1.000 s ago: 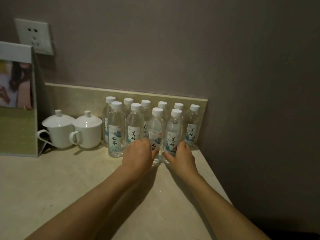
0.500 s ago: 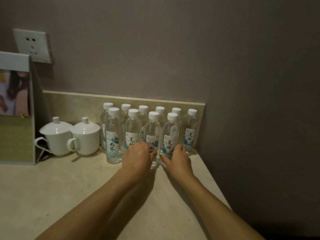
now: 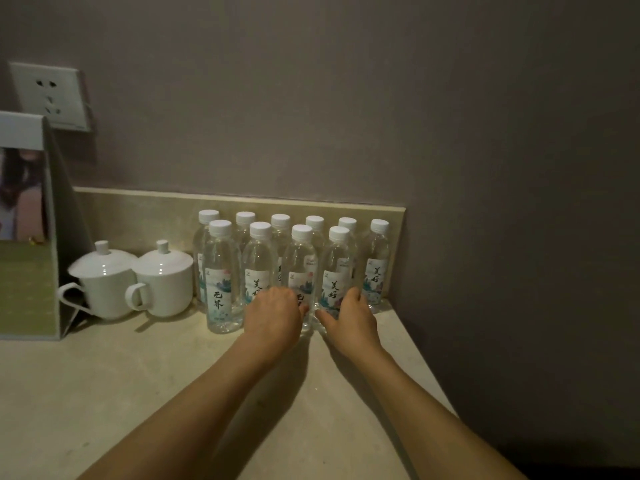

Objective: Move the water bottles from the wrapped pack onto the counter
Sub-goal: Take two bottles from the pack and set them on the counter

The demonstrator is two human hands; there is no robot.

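hands unmoved | left hand (image 3: 273, 315), right hand (image 3: 349, 320) still grip front bottles (image 3: 299, 271)

A dim room with a plain grey-mauve wall (image 3: 346, 98) that turns a corner at the right. A white wall socket (image 3: 50, 95) sits high on the left. A pale stone tabletop (image 3: 104, 393) runs along the wall, backed by a low upstand (image 3: 145, 213) of the same stone, and ends at the right where the darker side wall (image 3: 536, 271) begins. Light is low and warm.
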